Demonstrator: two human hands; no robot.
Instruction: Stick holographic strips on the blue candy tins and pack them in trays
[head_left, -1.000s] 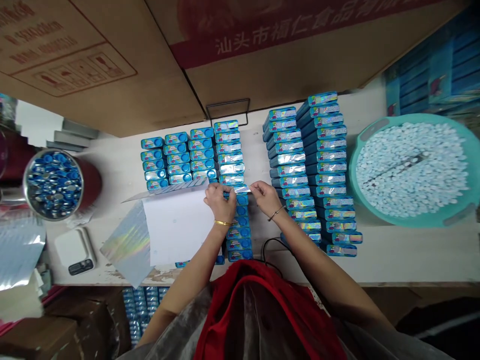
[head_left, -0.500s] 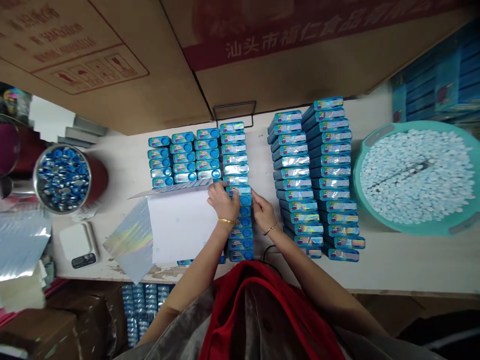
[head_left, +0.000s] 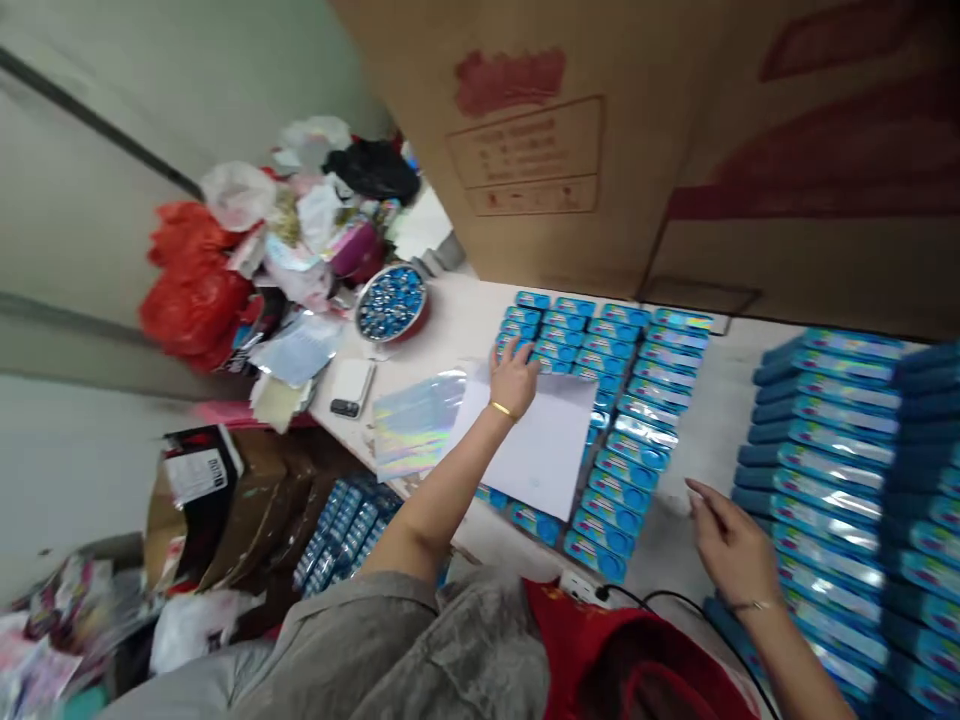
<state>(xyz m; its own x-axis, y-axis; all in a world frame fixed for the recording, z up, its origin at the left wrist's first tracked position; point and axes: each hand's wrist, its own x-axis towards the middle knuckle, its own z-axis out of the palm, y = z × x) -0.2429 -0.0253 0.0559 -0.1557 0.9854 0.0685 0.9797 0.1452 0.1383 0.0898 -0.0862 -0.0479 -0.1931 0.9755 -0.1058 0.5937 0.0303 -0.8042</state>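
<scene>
My left hand (head_left: 514, 380) is open with its fingers spread. It is over the upper left edge of a white sheet (head_left: 536, 440), close to the blue tins (head_left: 523, 313) in the leftmost column; whether it touches them I cannot tell. The sheet lies over part of the rows of tins. My right hand (head_left: 735, 550) hovers between the column of labelled blue tins (head_left: 621, 495) and the taller blue stacks (head_left: 832, 480) on the right. Its fingers are loosely curled, thumb and index slightly apart, with nothing visible in them.
A shiny holographic sheet (head_left: 416, 420) lies left of the white one. Beyond are a small scale (head_left: 352, 388) and a bowl of blue pieces (head_left: 391, 304). Large cartons (head_left: 555, 240) stand along the back. A black cable (head_left: 675, 597) runs by the front edge; bags (head_left: 195, 290) pile at left.
The view has swung left. My left hand has moved off the column of tins to the white sheet's upper edge. My right hand has pulled back from that column, to the right.
</scene>
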